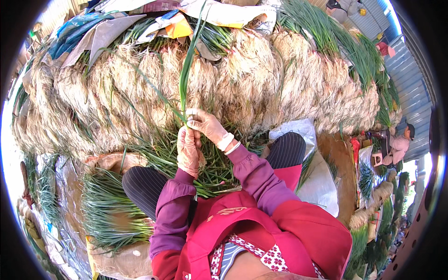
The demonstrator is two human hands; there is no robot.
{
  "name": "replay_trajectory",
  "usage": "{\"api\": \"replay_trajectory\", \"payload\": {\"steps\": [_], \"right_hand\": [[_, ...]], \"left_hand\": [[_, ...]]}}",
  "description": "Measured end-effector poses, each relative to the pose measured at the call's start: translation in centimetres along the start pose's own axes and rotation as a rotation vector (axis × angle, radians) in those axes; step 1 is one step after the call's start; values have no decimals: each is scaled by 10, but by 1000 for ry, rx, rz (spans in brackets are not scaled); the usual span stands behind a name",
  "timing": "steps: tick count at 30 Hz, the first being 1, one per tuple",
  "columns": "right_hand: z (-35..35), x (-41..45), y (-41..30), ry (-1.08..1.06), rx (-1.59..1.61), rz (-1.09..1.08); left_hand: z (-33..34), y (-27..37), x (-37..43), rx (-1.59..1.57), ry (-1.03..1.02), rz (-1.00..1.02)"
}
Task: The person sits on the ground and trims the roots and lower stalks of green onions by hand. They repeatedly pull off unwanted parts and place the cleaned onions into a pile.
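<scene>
Both my hands wear thin, translucent gloves and meet over my lap around one scallion (183, 84). My left hand (188, 150) grips its lower stalk, which is mostly hidden by my fingers. Just above and to the right, my right hand (209, 128) has thumb and fingertips pinched at the stalk where the leaves part. Some leaves stand up in front of the pile, and another bends off to the left. Below my hands, loose green leaves and stalks (217, 175) lie heaped between my knees.
A long bank of stacked scallions (252, 84) faces me, pale roots outward, partly covered by sacks (224, 14). A scallion bundle (112, 210) lies by my left knee. At right are plastic sheeting (323, 185) and a seated person (399, 147) farther off.
</scene>
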State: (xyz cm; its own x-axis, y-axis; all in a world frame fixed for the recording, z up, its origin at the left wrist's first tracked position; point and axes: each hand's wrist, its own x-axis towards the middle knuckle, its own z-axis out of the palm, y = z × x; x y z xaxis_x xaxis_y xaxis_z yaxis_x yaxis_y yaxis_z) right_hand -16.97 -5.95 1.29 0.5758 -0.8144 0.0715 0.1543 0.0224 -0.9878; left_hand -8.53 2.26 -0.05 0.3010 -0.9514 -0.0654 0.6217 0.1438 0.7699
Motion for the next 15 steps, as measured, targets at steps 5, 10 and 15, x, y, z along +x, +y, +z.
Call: {"api": "replay_trajectory", "payload": {"steps": [5,10,15], "right_hand": [[12,21,-12,60,538,18],[-31,67,-35,284,112,-147],[-72,98,-101,-318,-378,-63]], "left_hand": [[16,25,4,-46,-36,-27],[53,103,4,-225,-109,-292],[35,131,24,-112,-95,-190]]}}
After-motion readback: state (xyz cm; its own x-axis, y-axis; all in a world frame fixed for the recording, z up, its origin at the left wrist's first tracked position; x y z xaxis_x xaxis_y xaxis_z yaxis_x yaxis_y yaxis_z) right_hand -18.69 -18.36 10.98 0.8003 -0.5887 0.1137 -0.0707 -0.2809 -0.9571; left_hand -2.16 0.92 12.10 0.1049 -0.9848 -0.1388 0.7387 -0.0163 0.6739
